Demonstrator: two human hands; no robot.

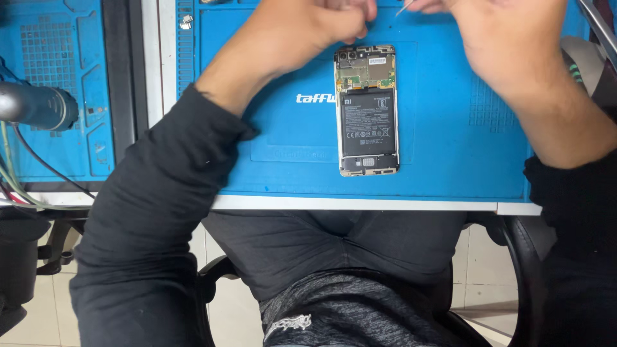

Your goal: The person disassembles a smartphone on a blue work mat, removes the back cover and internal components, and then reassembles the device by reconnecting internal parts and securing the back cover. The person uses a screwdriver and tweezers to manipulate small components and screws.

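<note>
Two hands meet above an opened phone on a blue mat.

The phone (366, 110) lies face down in the middle of the mat (450, 154) on the surface, its back cover off. The left hand (321, 19) is closed in a loose fist just beyond its top edge. The right hand (495, 32) seems to pinch a thin metal tool (404, 8); its fingers are cut off by the frame.

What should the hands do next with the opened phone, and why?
Probably lower the right hand and its thin metal tool to the top of the phone. Its back is off, with battery and board bare, and both hands hover past that end; the left hand looks closed, touching nothing visible.
</note>
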